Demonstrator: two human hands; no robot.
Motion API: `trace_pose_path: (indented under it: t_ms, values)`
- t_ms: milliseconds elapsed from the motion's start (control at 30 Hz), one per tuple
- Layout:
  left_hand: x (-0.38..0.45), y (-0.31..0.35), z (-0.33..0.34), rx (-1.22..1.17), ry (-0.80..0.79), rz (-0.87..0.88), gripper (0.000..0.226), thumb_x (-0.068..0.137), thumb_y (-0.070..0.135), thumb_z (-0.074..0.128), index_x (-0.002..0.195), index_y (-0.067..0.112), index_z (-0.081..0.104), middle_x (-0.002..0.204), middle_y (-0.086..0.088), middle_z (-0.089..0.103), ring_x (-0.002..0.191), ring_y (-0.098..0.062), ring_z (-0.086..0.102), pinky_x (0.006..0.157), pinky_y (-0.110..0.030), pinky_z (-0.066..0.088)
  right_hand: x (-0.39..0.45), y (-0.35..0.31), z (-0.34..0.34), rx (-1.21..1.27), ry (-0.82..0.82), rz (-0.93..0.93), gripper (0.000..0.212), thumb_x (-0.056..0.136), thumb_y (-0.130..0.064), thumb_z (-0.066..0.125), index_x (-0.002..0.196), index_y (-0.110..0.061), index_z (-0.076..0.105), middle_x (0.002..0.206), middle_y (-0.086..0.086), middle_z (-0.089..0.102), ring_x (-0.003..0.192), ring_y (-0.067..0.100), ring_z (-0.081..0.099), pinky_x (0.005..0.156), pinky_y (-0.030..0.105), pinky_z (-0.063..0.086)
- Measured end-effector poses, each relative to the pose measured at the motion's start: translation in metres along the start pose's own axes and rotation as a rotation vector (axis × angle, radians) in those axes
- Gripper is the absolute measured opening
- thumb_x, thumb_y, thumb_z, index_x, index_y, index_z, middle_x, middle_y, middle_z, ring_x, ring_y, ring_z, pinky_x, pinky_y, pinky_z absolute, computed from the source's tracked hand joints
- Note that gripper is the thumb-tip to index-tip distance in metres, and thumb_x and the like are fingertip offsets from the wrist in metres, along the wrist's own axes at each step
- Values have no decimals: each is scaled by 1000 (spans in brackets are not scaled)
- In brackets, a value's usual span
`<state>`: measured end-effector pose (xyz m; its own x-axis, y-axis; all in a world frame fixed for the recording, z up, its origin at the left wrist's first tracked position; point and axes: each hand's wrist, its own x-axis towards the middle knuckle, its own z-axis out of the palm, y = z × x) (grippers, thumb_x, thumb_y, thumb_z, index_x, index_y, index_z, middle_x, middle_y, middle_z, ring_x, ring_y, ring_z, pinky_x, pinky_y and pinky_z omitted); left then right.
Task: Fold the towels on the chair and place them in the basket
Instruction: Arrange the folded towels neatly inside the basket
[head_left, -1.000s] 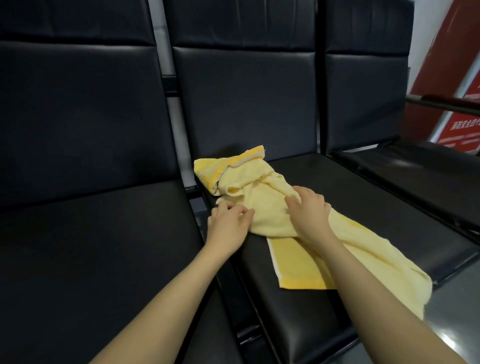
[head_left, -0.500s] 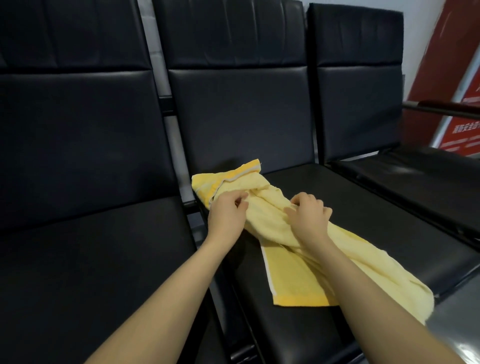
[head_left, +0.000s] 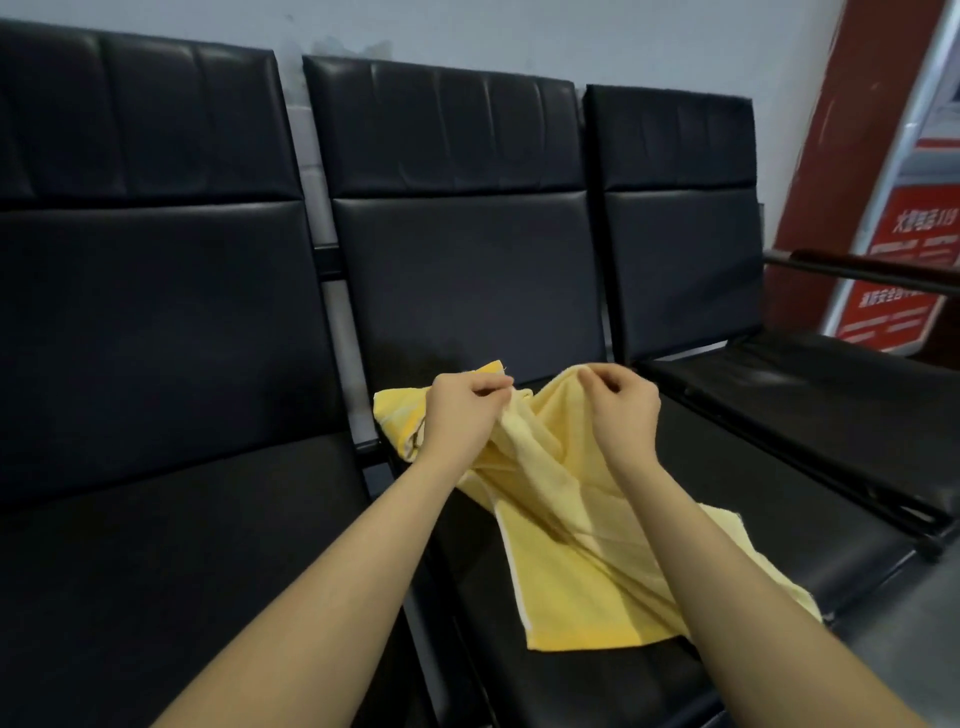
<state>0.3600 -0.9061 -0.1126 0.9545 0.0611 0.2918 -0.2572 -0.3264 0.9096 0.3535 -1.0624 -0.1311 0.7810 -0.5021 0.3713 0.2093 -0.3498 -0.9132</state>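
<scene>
- Towel (head_left: 566, 561): yellow cloth on the seat of the middle chair (head_left: 467, 291) in a row of three black padded chairs. Its far part is gathered up and raised off the seat between the two hands. Its near part lies flat on the cushion, running toward the near right, where a corner reaches the seat's front edge.
- Left hand (head_left: 460, 413): fingers curled, pinching the towel's far edge between thumb and fingertips. A darker yellow striped band of the towel bunches just left of and beneath this hand, at the left side of the seat.
- Right hand (head_left: 621, 410): fingers curled too, thumb and forefinger pinching the towel's upper edge just right of the left hand. The cloth sags in a shallow dip between the two grips.
- Forearms: both bare, reaching in from the near edge of the view. The right one crosses over the flat part of the towel.
- Left chair (head_left: 156, 322): black, beside the middle chair, a narrow gap with a metal frame between them.
- Right chair (head_left: 680, 223): black, with a dark armrest (head_left: 862, 270) on its far right side.
- Wall (head_left: 519, 36): pale, behind the chair backs.
- Red sign (head_left: 909, 270): stands at the far right with white lettering too blurred to read.
</scene>
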Motion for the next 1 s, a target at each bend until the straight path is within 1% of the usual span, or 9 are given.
trace_pose_path:
  t_ms: [133, 267, 433, 567, 700, 767, 833, 867, 1000]
  values:
    - [12, 44, -2, -85, 52, 79, 16, 86, 13, 68, 99, 18, 76, 97, 10, 70, 96, -3, 60, 94, -21, 47, 6, -41, -11, 187, 99, -37, 16, 90, -18, 58, 85, -19, 73, 82, -8, 71, 85, 7, 66, 87, 38, 55]
    - [13, 88, -15, -185, 87, 187, 15, 86, 13, 69, 98, 20, 75, 88, 17, 68, 90, 4, 60, 87, -18, 48, 5, -83, -19, 296, 202, -124, 17, 90, -15, 59, 82, -20, 73, 81, -7, 72, 81, 5, 66, 82, 35, 57]
    - [1, 136, -58, -275, 164, 307, 16, 86, 13, 69, 100, 18, 74, 91, 13, 69, 90, 0, 63, 85, -17, 51, -11, -147, -16, 353, 183, -262, 13, 91, -20, 60, 90, -20, 73, 87, -6, 72, 86, 7, 67, 82, 32, 56]
    - [-17, 160, -109, -279, 234, 362, 18, 87, 12, 67, 105, 16, 72, 99, 7, 69, 94, -3, 63, 83, -16, 52, -43, -191, -7, 345, 160, -436, 9, 91, -15, 62, 91, -21, 70, 91, -7, 69, 86, -1, 62, 79, 15, 49]
    - [-40, 157, -166, -250, 280, 353, 18, 87, 12, 67, 104, 16, 72, 96, 9, 69, 92, -2, 63, 80, -14, 52, -80, -214, 11, 186, 122, -611, 10, 89, -13, 64, 89, -22, 69, 86, -18, 61, 84, 3, 60, 90, 31, 45]
    - [-54, 145, -194, -207, 282, 305, 18, 88, 13, 67, 104, 18, 72, 94, 10, 69, 91, -2, 63, 80, -16, 52, -101, -214, 25, 87, 101, -684, 9, 88, -10, 65, 88, -18, 70, 84, -17, 58, 80, 4, 57, 92, 23, 36]
    - [-69, 127, -221, -150, 283, 271, 17, 88, 13, 66, 102, 19, 72, 93, 10, 68, 91, -3, 63, 83, -19, 52, -126, -210, 40, 6, 67, -740, 9, 88, -8, 66, 90, -15, 70, 86, -9, 59, 77, 9, 56, 86, 11, 28]
    - [-77, 116, -234, -120, 290, 253, 16, 89, 12, 65, 101, 19, 73, 92, 11, 68, 91, -2, 62, 83, -19, 51, -139, -206, 47, -34, 43, -762, 9, 88, -7, 65, 91, -14, 71, 87, -6, 60, 76, 8, 54, 84, 11, 29]
    - [-116, 64, -276, 30, 334, 140, 17, 91, 13, 62, 102, 20, 72, 92, 14, 65, 86, 4, 56, 74, -9, 42, -187, -184, 73, -184, -32, -861, 9, 84, -4, 67, 88, -12, 71, 84, -1, 61, 68, -2, 41, 73, 28, 36]
